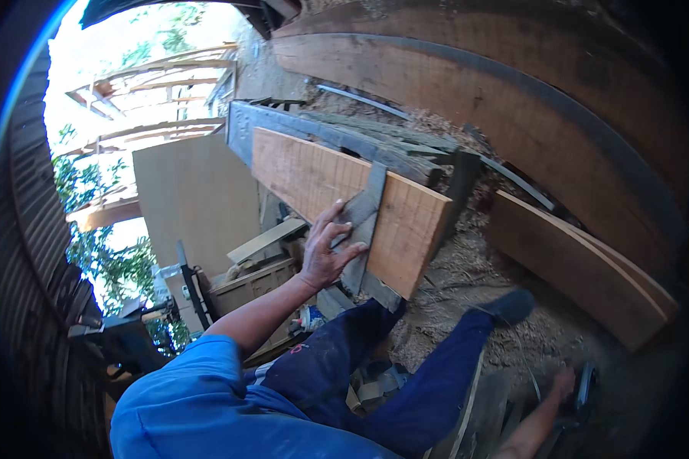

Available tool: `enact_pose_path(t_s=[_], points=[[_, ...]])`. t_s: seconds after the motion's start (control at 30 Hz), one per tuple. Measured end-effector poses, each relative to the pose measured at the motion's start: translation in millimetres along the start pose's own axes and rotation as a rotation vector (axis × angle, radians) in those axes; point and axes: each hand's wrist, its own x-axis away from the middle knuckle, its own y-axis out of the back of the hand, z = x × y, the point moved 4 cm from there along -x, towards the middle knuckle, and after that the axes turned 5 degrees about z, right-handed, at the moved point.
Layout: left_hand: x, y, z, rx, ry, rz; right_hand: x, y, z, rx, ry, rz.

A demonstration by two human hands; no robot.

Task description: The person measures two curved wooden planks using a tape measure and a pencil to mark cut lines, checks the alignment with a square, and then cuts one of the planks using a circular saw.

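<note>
A reddish-brown wooden plank (306,172) stands on edge at the centre, its near end pointing to the right. Grey, flat, weathered pieces (375,191) cross its face at angles. My left hand (331,243) is on these pieces, with fingers and thumb apart around one grey piece and pressed toward the plank. Down at the lower right, my right hand (563,385) reaches low beside a dark tool with a shiny metal edge (586,384). Shadow there hides the right fingers and their contact with the tool.
Large boards (452,84) lie at the upper right; shorter boards (574,264) lie below them. Shavings (452,268) cover the ground by my foot (511,306). A thin cord (527,359) runs near the right arm. A plywood sheet (195,199) and a wooden box (253,284) are left.
</note>
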Motion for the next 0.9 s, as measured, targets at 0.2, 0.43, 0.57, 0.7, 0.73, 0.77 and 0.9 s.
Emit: enact_pose_path(t_s=[0.2,0.43,0.57,0.7,0.73,0.77,0.9], points=[[-1.5,-1.1,-2.6,0.057,0.0,0.095,-48.7,-15.5,3.7,-0.05,-0.021,-0.05],[3.2,2.5,4.4,-0.009,-0.068,0.138,-58.8,-21.2,12.2,-0.061,-0.037,-0.082],[-1.2,-0.8,10.3,0.078,-0.121,0.111,-50.1,-22.5,8.4,-0.003,0.056,-0.127],[-15.5,2.9,4.1,0.1,-0.2,-0.038,-2.7,-5.6,48.5,0.127,0.28,-0.066],[-1.9,2.3,13.8,0.09,-0.175,-0.018,35.3,-10.3,82.0,0.061,0.375,-0.115],[2.2,3.4,13.8,0.101,-0.171,-0.013,78.1,0.1,108.4,-0.014,0.456,-0.186],[29.7,16.5,19.2,0.028,-0.106,-0.048,177.1,39.5,191.2,-0.606,0.652,-0.135]])
